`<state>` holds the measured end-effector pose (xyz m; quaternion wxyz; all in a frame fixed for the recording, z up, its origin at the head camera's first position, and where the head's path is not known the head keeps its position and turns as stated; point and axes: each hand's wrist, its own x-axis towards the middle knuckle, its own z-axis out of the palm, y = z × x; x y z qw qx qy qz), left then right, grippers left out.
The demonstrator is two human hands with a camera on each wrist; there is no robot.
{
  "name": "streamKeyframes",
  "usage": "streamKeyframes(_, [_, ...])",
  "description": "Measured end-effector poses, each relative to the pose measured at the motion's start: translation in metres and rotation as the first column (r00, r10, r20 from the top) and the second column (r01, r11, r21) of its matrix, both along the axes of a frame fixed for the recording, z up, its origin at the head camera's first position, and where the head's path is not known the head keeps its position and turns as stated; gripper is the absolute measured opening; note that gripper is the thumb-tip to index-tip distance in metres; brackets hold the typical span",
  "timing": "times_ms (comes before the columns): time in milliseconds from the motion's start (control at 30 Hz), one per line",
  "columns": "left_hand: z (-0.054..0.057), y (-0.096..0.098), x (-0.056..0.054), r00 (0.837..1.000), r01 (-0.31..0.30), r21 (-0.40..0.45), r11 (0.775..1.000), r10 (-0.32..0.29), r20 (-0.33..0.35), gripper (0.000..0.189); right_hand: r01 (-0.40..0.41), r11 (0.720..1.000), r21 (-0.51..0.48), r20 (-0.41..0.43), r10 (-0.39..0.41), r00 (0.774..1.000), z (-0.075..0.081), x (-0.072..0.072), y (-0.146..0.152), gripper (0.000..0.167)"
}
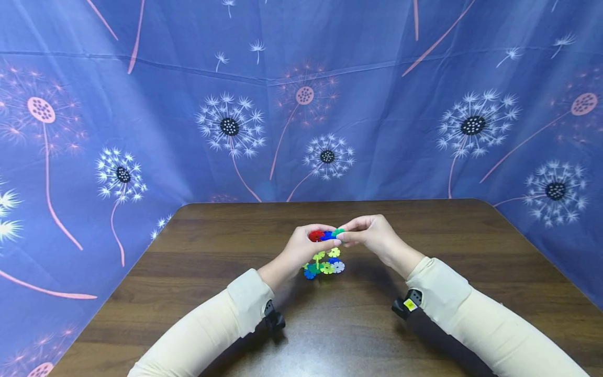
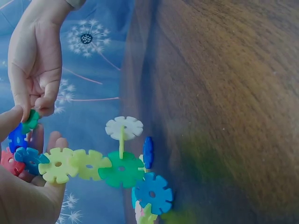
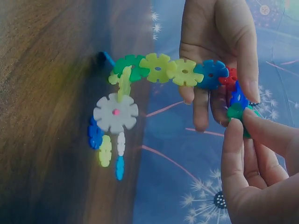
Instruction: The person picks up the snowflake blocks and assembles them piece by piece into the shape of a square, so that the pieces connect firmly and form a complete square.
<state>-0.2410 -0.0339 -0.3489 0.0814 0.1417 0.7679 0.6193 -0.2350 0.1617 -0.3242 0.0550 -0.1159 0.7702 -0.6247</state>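
Note:
My left hand holds the upper end of a joined figure of notched plastic snowflake discs, its thumb and fingers around the red disc and blue disc. Opposite it, my right hand pinches a small green disc between thumb and forefinger, right at the blue one. From the red disc the chain runs through a teal disc and two yellow-green discs to a larger green disc. Around that lower end branch a white disc and several blue, yellow and white ones.
The figure's lower part is above a brown wooden table. Behind the table hangs a blue cloth printed with dandelions. Dark wrist cameras are strapped over both cream sleeves.

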Motion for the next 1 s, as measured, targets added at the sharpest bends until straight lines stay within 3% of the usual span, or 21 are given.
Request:
streamKeyframes(267, [0.001, -0.006, -0.001, 1.000, -0.010, 0.023, 1.000, 0.009, 0.014, 0.030, 0.034, 0.998, 0.053, -0.030, -0.032, 0.999, 0.005, 0.002, 0.006, 0.034])
streamKeyframes(500, [0.000, -0.007, 0.000, 1.000, -0.025, 0.044, 0.999, 0.024, 0.008, 0.032, 0.039, 0.998, 0.057, 0.017, -0.040, 0.999, 0.001, -0.002, 0.012, 0.038])
streamKeyframes(800, [0.002, -0.007, 0.000, 0.999, -0.033, 0.073, 0.997, 0.032, 0.015, 0.033, 0.052, 0.998, 0.044, 0.048, -0.054, 0.997, -0.017, -0.021, 0.012, 0.036])
streamKeyframes(1000, [0.003, -0.008, -0.002, 0.999, -0.025, 0.069, 0.997, 0.022, 0.046, 0.030, 0.047, 0.991, 0.124, 0.091, -0.059, 0.994, -0.030, -0.035, 0.005, 0.033])
